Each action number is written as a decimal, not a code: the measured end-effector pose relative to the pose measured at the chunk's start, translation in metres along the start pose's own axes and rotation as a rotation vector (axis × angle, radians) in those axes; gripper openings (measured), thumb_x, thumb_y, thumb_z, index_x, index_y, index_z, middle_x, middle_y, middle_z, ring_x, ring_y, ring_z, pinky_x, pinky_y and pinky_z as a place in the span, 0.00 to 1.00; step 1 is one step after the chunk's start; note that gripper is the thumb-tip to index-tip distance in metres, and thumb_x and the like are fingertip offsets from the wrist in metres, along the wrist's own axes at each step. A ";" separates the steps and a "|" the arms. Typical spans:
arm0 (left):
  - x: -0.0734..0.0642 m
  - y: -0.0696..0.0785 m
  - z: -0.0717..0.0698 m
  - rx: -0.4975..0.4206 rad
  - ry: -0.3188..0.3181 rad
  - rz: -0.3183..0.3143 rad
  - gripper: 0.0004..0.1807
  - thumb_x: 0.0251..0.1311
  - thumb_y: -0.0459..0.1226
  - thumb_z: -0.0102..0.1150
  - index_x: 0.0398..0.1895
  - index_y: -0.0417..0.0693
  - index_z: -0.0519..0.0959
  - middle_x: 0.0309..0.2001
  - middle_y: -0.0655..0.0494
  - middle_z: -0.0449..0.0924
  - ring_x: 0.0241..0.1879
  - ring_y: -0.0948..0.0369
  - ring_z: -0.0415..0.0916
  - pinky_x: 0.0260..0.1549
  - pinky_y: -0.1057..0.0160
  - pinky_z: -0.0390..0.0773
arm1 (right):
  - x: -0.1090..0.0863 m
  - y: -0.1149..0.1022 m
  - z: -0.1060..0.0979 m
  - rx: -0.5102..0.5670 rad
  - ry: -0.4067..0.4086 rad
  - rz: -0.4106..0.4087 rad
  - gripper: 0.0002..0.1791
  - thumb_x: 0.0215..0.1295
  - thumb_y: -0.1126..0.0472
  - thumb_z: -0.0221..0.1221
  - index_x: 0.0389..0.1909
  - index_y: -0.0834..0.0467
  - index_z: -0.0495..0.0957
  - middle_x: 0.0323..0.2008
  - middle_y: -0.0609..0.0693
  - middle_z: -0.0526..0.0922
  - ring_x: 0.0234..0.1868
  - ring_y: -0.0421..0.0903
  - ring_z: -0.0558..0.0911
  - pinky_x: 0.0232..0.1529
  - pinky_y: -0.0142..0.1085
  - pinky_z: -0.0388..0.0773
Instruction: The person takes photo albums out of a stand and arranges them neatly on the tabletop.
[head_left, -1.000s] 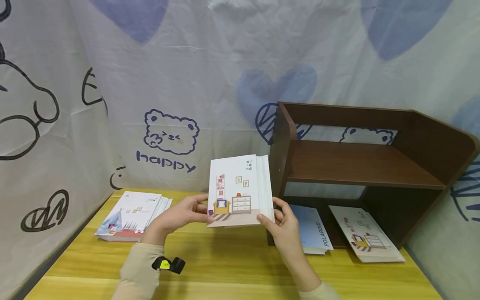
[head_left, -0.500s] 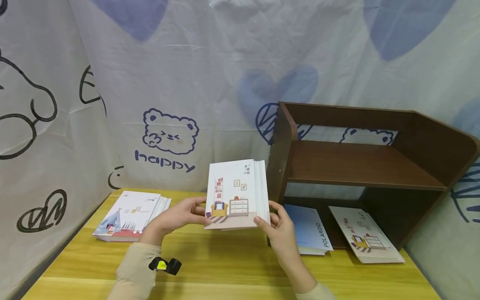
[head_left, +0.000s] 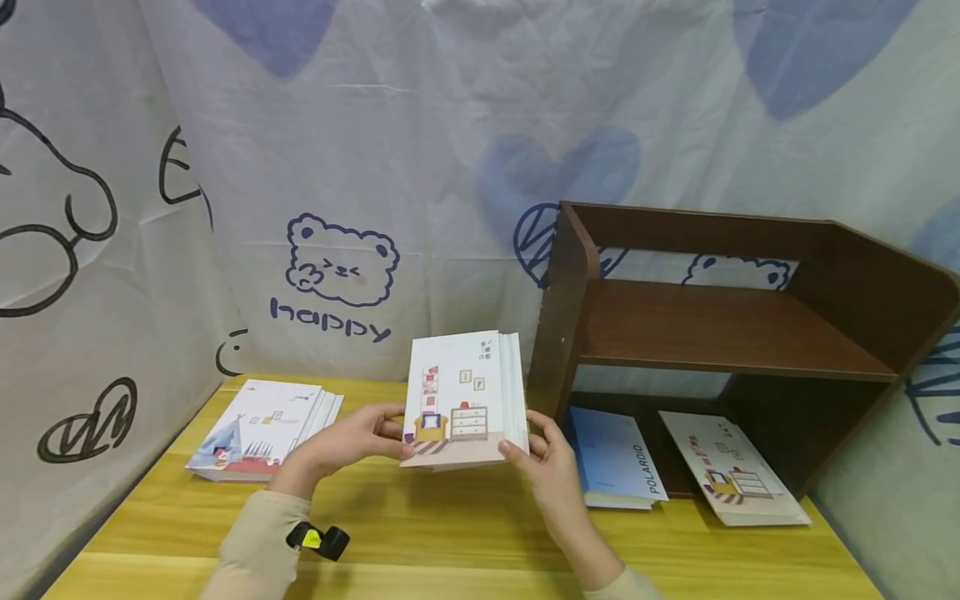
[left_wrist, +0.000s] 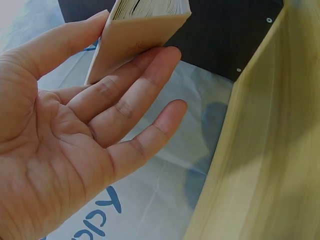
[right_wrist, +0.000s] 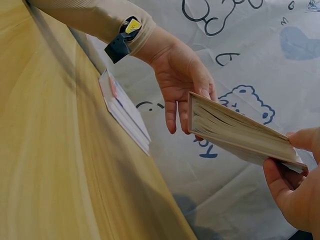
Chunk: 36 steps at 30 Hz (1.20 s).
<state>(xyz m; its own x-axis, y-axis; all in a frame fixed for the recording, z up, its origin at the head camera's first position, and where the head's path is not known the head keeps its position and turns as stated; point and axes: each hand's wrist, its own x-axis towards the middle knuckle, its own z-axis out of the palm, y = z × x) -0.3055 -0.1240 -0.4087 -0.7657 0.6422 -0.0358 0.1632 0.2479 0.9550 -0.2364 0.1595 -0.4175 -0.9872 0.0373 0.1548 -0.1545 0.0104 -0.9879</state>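
A white hardcover book [head_left: 457, 396], its cover printed with an armchair and a chest of drawers, is held tilted above the table between both hands. My left hand [head_left: 358, 437] pinches its left edge, thumb on the cover side; in the left wrist view, fingers of this hand [left_wrist: 90, 115] lie against the back and the little finger stands free. Gripping the lower right corner is my right hand [head_left: 551, 471], the thumb on the front and fingers behind. Seen from the right wrist, the page block [right_wrist: 240, 130] faces the camera, with the right hand [right_wrist: 297, 185] at its near end.
A similar white book [head_left: 258, 429] lies at the left of the wooden table [head_left: 420, 542]. On the right stands a dark brown two-tier shelf [head_left: 727, 329]. Its lower level holds a blue POLAROID book [head_left: 615, 458] and another armchair-print book [head_left: 731, 467], both jutting forward.
Both hands have carried the book slightly down and to the left, away from the shelf. Their hold on it looks the same. The other books stay in place.
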 end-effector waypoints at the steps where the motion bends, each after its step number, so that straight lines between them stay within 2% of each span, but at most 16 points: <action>1: -0.001 -0.001 0.000 0.001 0.003 -0.002 0.37 0.61 0.35 0.62 0.70 0.30 0.59 0.52 0.40 0.82 0.48 0.59 0.82 0.54 0.61 0.79 | 0.000 0.001 0.000 0.001 -0.002 0.004 0.33 0.61 0.67 0.65 0.66 0.63 0.63 0.48 0.66 0.83 0.37 0.38 0.84 0.42 0.28 0.80; 6: -0.003 -0.001 0.000 0.007 0.020 -0.016 0.39 0.61 0.36 0.63 0.70 0.30 0.57 0.53 0.39 0.82 0.50 0.57 0.82 0.56 0.58 0.78 | 0.002 0.006 0.002 0.010 -0.011 0.009 0.32 0.61 0.67 0.64 0.65 0.63 0.64 0.48 0.66 0.83 0.37 0.37 0.84 0.42 0.28 0.79; 19: -0.004 -0.006 -0.002 0.003 0.019 -0.030 0.39 0.61 0.37 0.63 0.70 0.29 0.57 0.55 0.38 0.81 0.51 0.56 0.81 0.57 0.56 0.78 | 0.003 0.011 0.004 0.030 -0.015 0.024 0.30 0.61 0.68 0.63 0.64 0.63 0.65 0.46 0.66 0.84 0.34 0.37 0.83 0.44 0.31 0.79; 31: -0.005 -0.013 -0.006 -0.010 0.005 -0.035 0.38 0.61 0.36 0.62 0.70 0.28 0.58 0.54 0.38 0.81 0.50 0.57 0.82 0.54 0.61 0.79 | 0.004 0.016 0.006 0.051 -0.043 0.056 0.29 0.61 0.67 0.64 0.63 0.62 0.66 0.45 0.65 0.85 0.33 0.40 0.82 0.41 0.31 0.79; 36: -0.005 -0.015 -0.008 -0.007 0.000 -0.040 0.38 0.61 0.36 0.63 0.70 0.29 0.58 0.55 0.39 0.81 0.50 0.58 0.81 0.53 0.62 0.80 | 0.004 0.017 0.006 0.058 -0.061 0.065 0.29 0.61 0.67 0.64 0.63 0.62 0.66 0.44 0.65 0.85 0.32 0.42 0.83 0.43 0.37 0.81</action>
<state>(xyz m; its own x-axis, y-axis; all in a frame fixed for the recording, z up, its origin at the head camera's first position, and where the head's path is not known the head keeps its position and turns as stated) -0.3090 -0.1372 -0.4208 -0.7717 0.6316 -0.0743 0.1281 0.2687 0.9547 -0.2433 0.1537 -0.4340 -0.9955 -0.0247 0.0910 -0.0898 -0.0475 -0.9948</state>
